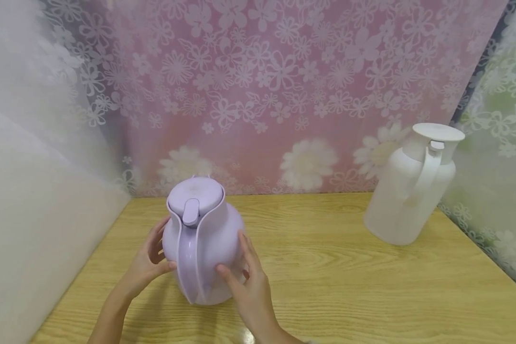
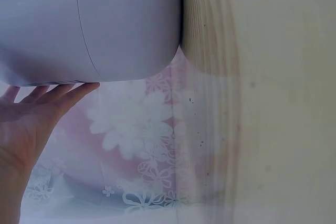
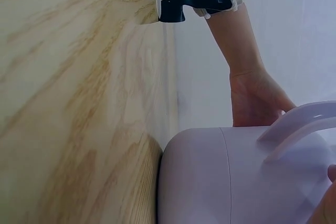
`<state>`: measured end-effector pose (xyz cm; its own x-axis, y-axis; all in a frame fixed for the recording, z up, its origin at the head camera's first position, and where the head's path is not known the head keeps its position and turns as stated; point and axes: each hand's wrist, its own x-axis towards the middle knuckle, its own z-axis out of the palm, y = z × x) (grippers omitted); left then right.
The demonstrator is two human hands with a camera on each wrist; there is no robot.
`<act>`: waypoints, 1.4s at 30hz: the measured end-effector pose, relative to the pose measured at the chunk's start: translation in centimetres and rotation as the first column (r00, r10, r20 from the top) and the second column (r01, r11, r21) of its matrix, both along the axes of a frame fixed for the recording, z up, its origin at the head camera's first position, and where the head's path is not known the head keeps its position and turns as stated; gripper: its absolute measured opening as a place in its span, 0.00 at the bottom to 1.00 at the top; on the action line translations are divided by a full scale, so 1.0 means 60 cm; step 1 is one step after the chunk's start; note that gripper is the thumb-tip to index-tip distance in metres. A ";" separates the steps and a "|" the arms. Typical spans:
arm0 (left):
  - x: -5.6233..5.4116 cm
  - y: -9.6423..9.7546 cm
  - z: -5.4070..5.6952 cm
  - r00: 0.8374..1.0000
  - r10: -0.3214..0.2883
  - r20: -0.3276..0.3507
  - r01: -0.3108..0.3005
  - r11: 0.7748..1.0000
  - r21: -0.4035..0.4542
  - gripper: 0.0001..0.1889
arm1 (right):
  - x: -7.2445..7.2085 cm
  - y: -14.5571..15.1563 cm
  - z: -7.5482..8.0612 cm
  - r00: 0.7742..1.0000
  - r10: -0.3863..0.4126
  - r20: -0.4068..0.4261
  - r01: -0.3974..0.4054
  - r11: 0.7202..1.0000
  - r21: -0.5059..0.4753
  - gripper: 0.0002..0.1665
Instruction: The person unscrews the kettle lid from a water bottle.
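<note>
A lilac thermos jug (image 1: 219,234) stands upright on the wooden table, its handle facing me and its round lid (image 1: 195,193) closed. My left hand (image 1: 144,263) holds its left side, thumb near the handle and fingers passing behind the body. On the opposite side my right hand (image 1: 251,291) grips the belly with thumb and fingers spread. In the left wrist view the fingertips of the left hand (image 2: 31,124) lie against the jug's wall (image 2: 126,24). The right wrist view shows the jug's base (image 3: 176,177) down at the tabletop, with the left hand (image 3: 257,98) across from it.
A white thermos jug (image 1: 406,196) stands at the back right of the wooden table (image 1: 318,277). Behind the table hangs a pink flowered sheet (image 1: 258,95). A pale wall (image 1: 38,191) runs along the left, and a flowered sheet (image 1: 499,157) along the right.
</note>
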<state>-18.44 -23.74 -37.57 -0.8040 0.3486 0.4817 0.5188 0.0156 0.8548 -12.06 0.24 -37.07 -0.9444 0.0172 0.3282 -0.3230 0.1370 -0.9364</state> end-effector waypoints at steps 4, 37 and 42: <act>0.000 -0.001 0.000 1.000 0.004 0.001 -0.004 1.000 -0.014 0.48 | -0.002 0.005 0.000 1.000 0.009 -0.011 -0.009 1.000 0.008 0.39; -0.003 -0.003 -0.003 1.000 0.018 0.006 -0.018 0.998 -0.056 0.49 | -0.007 -0.040 0.069 0.699 0.691 -0.183 -0.704 0.620 -0.346 0.26; -0.002 -0.008 -0.004 1.000 0.018 -0.004 -0.018 0.997 -0.075 0.41 | -0.008 -0.046 0.063 0.705 0.674 -0.220 -0.702 0.622 -0.345 0.28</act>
<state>-18.58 -24.20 -37.82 -0.8091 0.3692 0.4572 0.5204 0.0887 0.8493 -12.55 -2.53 -33.29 -0.7096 -0.4954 0.5011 -0.2342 -0.5049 -0.8308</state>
